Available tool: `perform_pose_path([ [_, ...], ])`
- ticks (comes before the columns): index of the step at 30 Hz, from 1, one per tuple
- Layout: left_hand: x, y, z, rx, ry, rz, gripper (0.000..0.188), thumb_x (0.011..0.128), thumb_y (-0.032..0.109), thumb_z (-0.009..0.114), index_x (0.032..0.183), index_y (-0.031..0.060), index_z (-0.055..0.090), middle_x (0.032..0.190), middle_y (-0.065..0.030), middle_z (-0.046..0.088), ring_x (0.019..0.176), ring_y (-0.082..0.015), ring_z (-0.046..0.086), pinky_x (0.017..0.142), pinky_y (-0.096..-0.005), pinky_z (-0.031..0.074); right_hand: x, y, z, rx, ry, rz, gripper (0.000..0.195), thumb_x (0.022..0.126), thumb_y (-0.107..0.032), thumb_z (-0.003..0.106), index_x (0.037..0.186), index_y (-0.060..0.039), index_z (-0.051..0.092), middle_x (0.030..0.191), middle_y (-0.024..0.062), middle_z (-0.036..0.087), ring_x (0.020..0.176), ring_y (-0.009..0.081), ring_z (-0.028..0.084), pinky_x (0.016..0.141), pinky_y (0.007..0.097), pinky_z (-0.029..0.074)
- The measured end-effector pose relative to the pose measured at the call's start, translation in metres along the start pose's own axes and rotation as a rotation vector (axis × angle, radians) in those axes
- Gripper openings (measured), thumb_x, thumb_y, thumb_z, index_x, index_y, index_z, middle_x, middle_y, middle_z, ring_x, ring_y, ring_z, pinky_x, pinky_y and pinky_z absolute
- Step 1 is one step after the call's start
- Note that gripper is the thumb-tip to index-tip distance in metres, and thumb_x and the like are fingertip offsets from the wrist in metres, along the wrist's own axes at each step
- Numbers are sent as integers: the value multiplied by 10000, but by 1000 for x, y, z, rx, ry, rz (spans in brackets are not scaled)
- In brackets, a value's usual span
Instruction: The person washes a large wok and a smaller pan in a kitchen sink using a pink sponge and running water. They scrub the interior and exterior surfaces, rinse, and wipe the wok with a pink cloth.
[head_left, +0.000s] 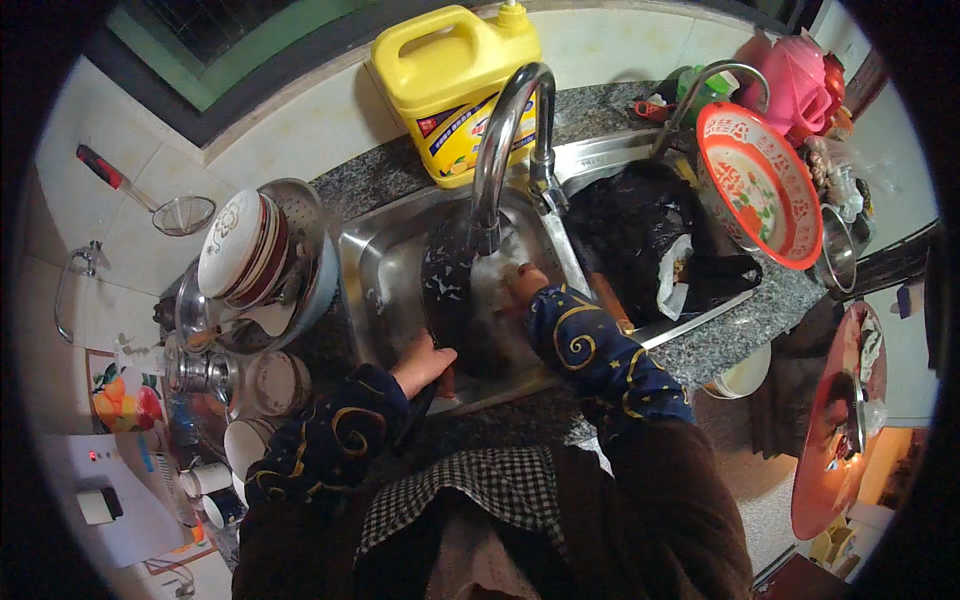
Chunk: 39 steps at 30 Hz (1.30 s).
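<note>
A dark, wet pan (450, 300), likely a wok, stands tilted in the left basin of a stainless steel sink (390, 277). My left hand (426, 364) grips it near its handle at the basin's front edge. Inside the pan, under the running faucet (491, 150), is my right hand (531, 283); its fingers are blurred and partly hidden by water, so whether they hold anything cannot be told. Patterned dark blue sleeve covers are on both forearms.
Stacked bowls (232, 244) lean in a colander at the left. Behind the sink stands a yellow jug (457, 82). The right basin holds a black plastic bag (637, 232), with a red-rimmed enamel basin (757, 187) beside it. A strainer (184, 216) hangs on the wall.
</note>
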<state>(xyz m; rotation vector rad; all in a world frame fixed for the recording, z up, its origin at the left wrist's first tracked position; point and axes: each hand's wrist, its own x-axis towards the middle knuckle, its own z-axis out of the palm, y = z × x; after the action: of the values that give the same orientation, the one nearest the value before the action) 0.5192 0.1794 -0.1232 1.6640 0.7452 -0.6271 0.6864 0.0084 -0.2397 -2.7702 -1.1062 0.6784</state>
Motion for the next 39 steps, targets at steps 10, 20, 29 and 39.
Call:
perform_pose_path([
  [10,25,-18,-12,-209,-224,-272,239,877,222,467,763,23,533,605,-91,527,482,-177,494,435,-315,397,120,-22,55,1115,373,786,463,715,-232,633,1111,-17,527,1008,213,575,974,359,553,800,406,460],
  [20,22,-13,-10,-102,-257,-37,241,852,167,453,670,24,520,523,-89,517,438,-185,507,408,-320,410,154,-66,23,906,788,82,333,688,-77,575,1016,-21,558,912,202,589,887,379,562,735,403,462],
  [29,16,-4,-18,-68,-236,-66,207,832,174,479,687,32,522,508,-77,510,398,-190,494,382,-315,392,20,-94,30,535,44,-768,331,663,-130,616,991,-103,586,1080,117,531,1003,303,534,812,395,474],
  [39,-26,-40,-41,144,103,70,685,827,121,491,1369,36,79,870,-188,586,490,-236,556,455,-369,470,96,-65,-41,-124,825,-699,199,729,-213,556,907,-156,622,967,73,512,978,262,494,780,396,464],
])
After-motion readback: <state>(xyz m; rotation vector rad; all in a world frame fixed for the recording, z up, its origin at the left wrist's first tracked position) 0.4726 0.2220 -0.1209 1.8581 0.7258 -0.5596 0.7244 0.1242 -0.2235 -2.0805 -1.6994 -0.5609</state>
